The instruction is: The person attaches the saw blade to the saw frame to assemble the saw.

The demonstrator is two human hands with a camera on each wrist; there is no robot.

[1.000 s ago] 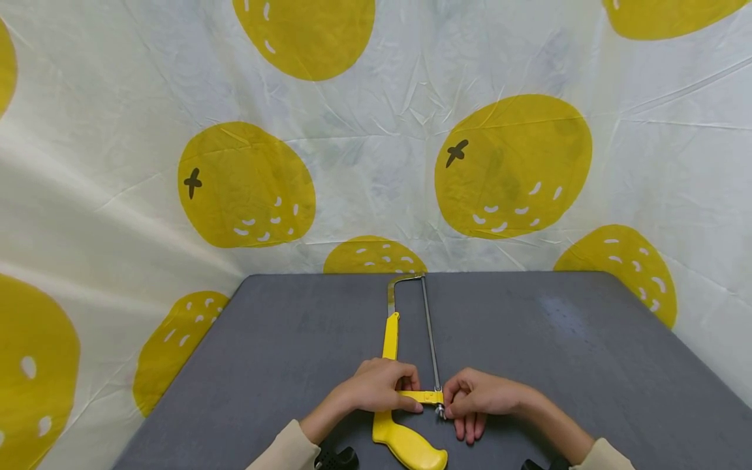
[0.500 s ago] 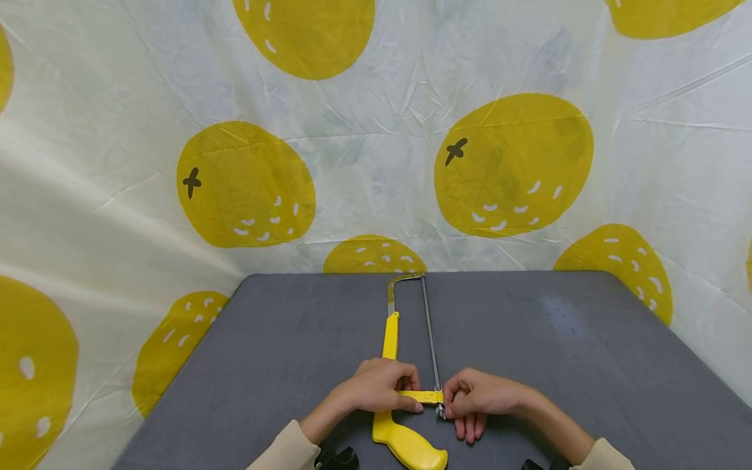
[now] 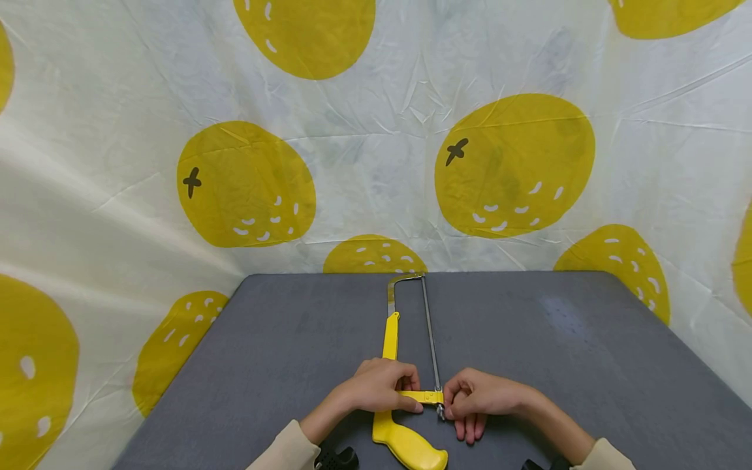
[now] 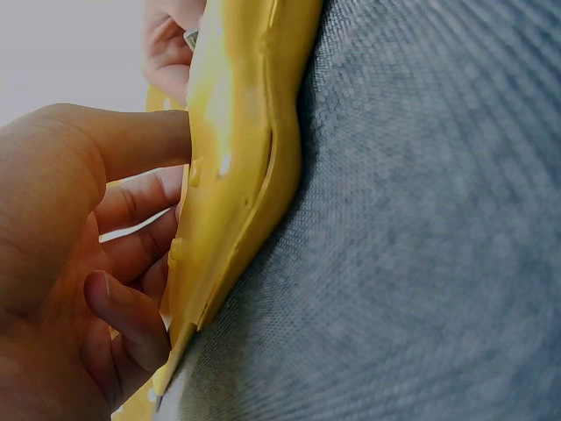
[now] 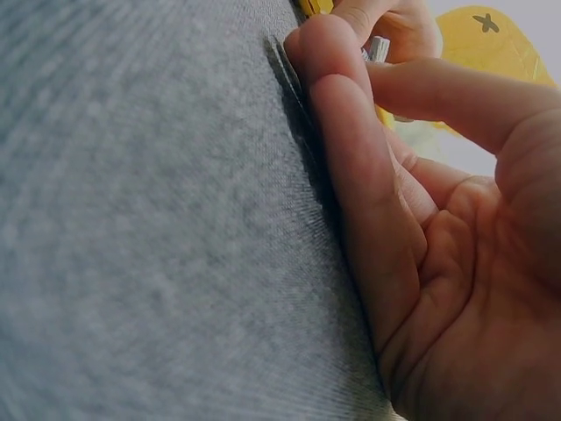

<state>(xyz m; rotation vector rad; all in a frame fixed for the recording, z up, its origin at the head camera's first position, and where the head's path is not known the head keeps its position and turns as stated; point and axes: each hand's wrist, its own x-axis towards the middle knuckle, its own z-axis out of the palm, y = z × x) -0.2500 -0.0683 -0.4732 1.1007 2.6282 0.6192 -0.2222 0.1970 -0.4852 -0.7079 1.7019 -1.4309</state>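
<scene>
Hardly anything has moved since the earlier frame: both hands and the hacksaw [image 3: 390,336] keep their places, and only the wing nut [image 3: 441,412] at the saw's near blade end appears slightly turned. On the saw's left side, the left hand [image 3: 378,385] is clamped on its yellow frame at the crosspiece [image 3: 424,396], thumb on the near side and fingers beyond. Just right of the saw, the right hand [image 3: 484,395] has thumb and forefinger together on the wing nut, its other fingers reaching down to the table. The saw lies on the grey table [image 3: 294,339], handle [image 3: 411,445] towards the person, blade [image 3: 431,329] on its right side. Beyond it hangs a pale cloth [image 3: 376,176] printed with yellow fruit.
</scene>
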